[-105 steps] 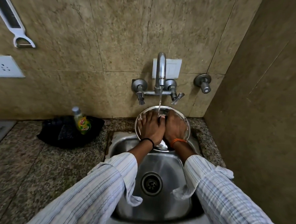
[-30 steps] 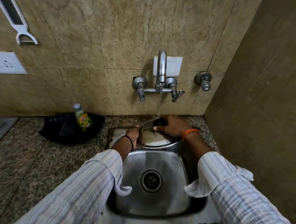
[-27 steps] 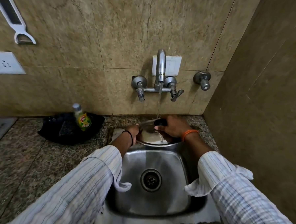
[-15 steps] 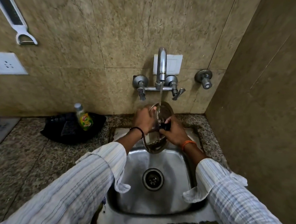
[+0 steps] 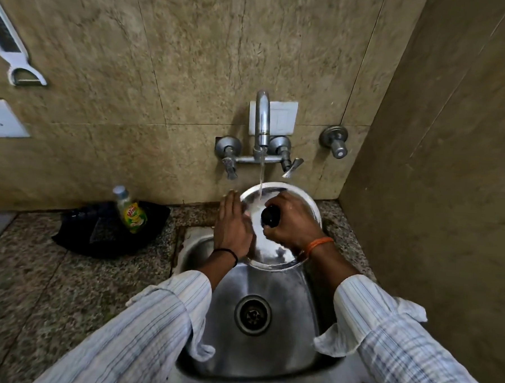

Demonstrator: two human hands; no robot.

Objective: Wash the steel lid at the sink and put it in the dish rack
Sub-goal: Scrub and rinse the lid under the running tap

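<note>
Counter (image 5: 36, 282) at 9 o'clock carries a dish-soap bottle (image 5: 130, 211) leaning on a black bag (image 5: 103, 230), well clear of the work. Next over, left hand (image 5: 231, 228) lies flat against the 9 o'clock edge of the steel lid (image 5: 274, 251), fingers straight and pressed together, steadying rather than gripping. The lid hangs tilted over the 12 o'clock end of the sink (image 5: 266, 353), top face toward the person, tap (image 5: 262, 124) stream landing on its upper left. Right hand (image 5: 293, 222) is curled round the black knob (image 5: 270, 217) at lid centre, fingers wrapped tight. Judgement on handling: thin sheet steel, so light and stiff, won't flex or break, though a drop into the basin could dent it. Wet metal looks slick; a flat palm on the face will slide. The knob is the only positive hold, probably plastic and less slippery than the steel, so carry by that. A rim pinch works as backup, thumb on one face and fingers on the other, but the edge is thin. No dish rack in view, can't tell which way the carry goes.
</note>
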